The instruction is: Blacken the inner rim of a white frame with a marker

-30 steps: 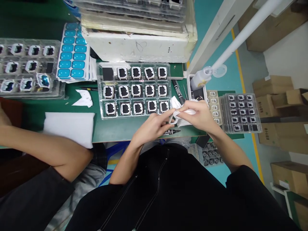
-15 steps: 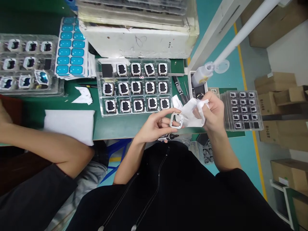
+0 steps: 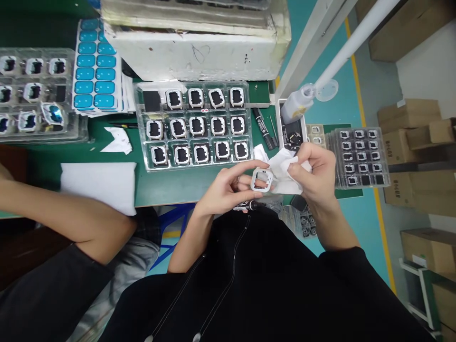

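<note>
Between its fingertips my left hand (image 3: 230,187) grips a white square frame (image 3: 255,185) with a large opening. My right hand (image 3: 317,171) pinches a crumpled white cloth (image 3: 285,183), which hangs just right of the frame; the two look close, and I cannot tell if they touch. Beyond my hands lies a clear plastic tray (image 3: 143,151) with rows of similar frames on dark pieces. A black marker (image 3: 262,127) rests between the tray and a small white box (image 3: 303,128). Another marker (image 3: 245,205) is below my left hand.
A bottle (image 3: 297,105) stands in the small box. Stacked trays (image 3: 337,161) are at the right, a white foam block (image 3: 213,59) behind. At the left are blue sticker sheets (image 3: 95,75), a folded white cloth (image 3: 98,185) and another person's arm (image 3: 67,213).
The view has shifted slightly. My right thumb and fingers have moved onto another part of the cloth, which is more bunched. The frame in my left hand has turned a little.
</note>
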### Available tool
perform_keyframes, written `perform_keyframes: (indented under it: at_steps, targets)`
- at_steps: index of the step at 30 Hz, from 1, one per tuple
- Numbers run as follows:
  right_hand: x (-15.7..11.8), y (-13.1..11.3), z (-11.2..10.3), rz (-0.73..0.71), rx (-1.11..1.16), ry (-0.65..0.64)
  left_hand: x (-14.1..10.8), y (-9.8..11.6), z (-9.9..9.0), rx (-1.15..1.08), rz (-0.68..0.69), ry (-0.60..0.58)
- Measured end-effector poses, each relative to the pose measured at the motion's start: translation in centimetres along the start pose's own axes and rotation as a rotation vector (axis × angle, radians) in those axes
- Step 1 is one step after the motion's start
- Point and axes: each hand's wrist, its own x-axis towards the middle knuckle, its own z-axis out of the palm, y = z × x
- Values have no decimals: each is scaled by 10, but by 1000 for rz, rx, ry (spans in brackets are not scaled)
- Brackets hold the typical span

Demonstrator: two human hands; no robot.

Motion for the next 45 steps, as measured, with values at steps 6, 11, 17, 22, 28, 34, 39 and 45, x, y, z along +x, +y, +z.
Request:
perform_keyframes:
  at_steps: [6, 11, 17, 22, 28, 34, 39, 45]
  targets:
    - [-1, -23, 5, -15, -135, -84, -1, -1, 3, 194, 60, 34]
    - [-1, -28, 11, 26, -151, -159, -1, -5, 5, 352, 134, 49]
    - [2, -23, 7, 62, -158, -188, -2, -7, 6, 413, 156, 68]
    - [1, -16, -8, 119, -98, -199, -3, -6, 7, 372, 134, 81]
    - [-6, -3, -23, 105, -18, -74, -6, -7, 4, 274, 146, 93]
    - [-20, -3, -15, 34, -28, -16, -7, -9, 6, 264, 139, 87]
    - [-26, -17, 1, 56, -52, -45, -7, -10, 8, 334, 147, 86]
    - [-27, -20, 11, 106, -91, -53, -5, -10, 11, 394, 151, 81]
